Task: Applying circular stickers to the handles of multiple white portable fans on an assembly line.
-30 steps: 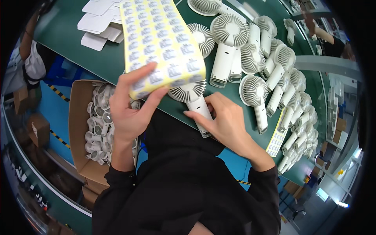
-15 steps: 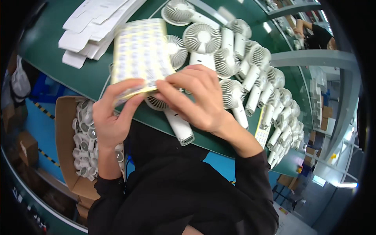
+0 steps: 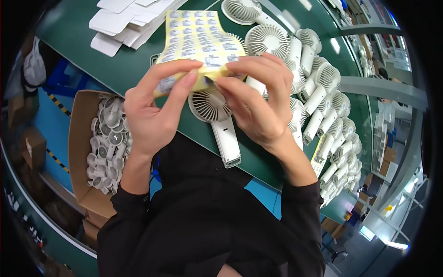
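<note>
Fingers (image 3: 188, 79) of the left hand (image 3: 150, 108) pinch the sticker sheet (image 3: 194, 41) by its bent edge; the right hand (image 3: 263, 101) seems to pinch it too, tips partly hidden. Just below the fingers, a fan (image 3: 226, 141) lies on the table (image 3: 259, 157).

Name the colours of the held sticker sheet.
The held sticker sheet is pale yellow with rows of white, dark-printed stickers; head view.

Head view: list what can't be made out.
In the head view:
Print on the label sheet: too small to read.
Exact grip of the right hand: hidden by its fingers.
Upper rim of the nearest fan: behind the label sheet.
Far end of the white cards: cut off by the upper edge.
</note>
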{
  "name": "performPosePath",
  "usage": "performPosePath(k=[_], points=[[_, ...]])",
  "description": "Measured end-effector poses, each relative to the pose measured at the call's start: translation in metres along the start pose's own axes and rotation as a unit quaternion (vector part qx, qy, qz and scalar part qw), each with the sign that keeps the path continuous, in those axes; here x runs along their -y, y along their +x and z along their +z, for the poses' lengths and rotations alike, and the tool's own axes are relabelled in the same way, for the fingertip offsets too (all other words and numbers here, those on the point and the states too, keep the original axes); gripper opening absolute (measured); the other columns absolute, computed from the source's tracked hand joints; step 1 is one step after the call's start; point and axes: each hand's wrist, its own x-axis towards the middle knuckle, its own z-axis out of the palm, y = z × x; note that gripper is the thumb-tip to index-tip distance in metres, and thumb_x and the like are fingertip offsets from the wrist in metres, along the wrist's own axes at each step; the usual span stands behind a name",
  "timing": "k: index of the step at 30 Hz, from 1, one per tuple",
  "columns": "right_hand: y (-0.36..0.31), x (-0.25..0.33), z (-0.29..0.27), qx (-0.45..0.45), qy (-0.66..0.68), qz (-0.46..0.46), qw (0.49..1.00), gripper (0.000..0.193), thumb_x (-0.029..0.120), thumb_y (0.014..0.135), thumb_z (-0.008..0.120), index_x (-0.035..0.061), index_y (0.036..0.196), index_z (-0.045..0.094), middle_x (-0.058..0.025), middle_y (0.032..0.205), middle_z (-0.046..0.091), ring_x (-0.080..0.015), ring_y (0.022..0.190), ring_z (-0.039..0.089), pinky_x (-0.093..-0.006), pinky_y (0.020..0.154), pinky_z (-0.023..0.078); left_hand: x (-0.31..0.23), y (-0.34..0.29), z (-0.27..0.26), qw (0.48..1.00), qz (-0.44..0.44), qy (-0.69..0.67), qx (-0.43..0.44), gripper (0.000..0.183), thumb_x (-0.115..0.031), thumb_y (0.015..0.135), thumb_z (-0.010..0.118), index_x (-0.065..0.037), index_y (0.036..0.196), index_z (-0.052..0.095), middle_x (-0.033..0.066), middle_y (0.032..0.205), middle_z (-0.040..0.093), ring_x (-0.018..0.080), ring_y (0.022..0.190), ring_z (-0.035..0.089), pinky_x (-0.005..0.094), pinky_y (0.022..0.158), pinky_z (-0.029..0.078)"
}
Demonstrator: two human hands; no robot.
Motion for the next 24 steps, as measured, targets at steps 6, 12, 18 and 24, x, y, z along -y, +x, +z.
performPosePath(k=[6, 12, 18, 24], points=[[-0.003, 0.011, -0.020, -0.006, 0.299, 0.281, 0.912, 0.011, -0.004, 0.086, 0.065, -0.0043, 0.096, 0.063, -0.0118, 0.102, 0.059, -0.0193, 0.094, 0.056, -0.0298, 0.084, 0.046, 0.018, 0.002, -0.003, 0.987, 0.127, 0.103, 0.000, 0.026, -0.002, 0.090, 0.065, 0.000, 0.116, 0.066, 0.0099, 0.108, 0.070, 0.0130, 0.094, 0.066, 0.0252, 0.083, 0.050], [-0.024, -0.003, 0.000, 0.180, 0.323, 0.358, 0.857, 0.009, 0.001, 0.086, 0.068, -0.0009, 0.092, 0.063, -0.0061, 0.099, 0.059, -0.0127, 0.086, 0.055, -0.0248, 0.075, 0.045, 0.041, -0.006, 0.008, 0.976, 0.097, 0.170, 0.096, 0.066, -0.009, 0.087, 0.066, -0.007, 0.146, 0.036, 0.0159, 0.140, 0.048, 0.0335, 0.117, 0.053, 0.0383, 0.099, 0.042], [-0.022, -0.006, 0.005, 0.191, 0.284, 0.356, 0.869, 0.008, 0.003, 0.085, 0.069, 0.0006, 0.088, 0.062, -0.0026, 0.093, 0.059, -0.0096, 0.078, 0.053, -0.0234, 0.068, 0.043, 0.048, -0.008, 0.010, 0.975, 0.102, 0.173, 0.096, 0.068, -0.008, 0.086, 0.066, -0.008, 0.146, 0.036, 0.0144, 0.141, 0.048, 0.0353, 0.116, 0.050, 0.0396, 0.098, 0.041], [-0.019, -0.009, 0.002, 0.205, 0.309, 0.373, 0.850, 0.008, 0.003, 0.085, 0.069, 0.0005, 0.086, 0.062, -0.0024, 0.091, 0.059, -0.0095, 0.076, 0.052, -0.0232, 0.067, 0.042, 0.049, -0.008, 0.010, 0.976, 0.101, 0.169, 0.096, 0.068, -0.007, 0.085, 0.067, -0.007, 0.146, 0.037, 0.0134, 0.140, 0.048, 0.0350, 0.116, 0.050, 0.0394, 0.098, 0.040]])
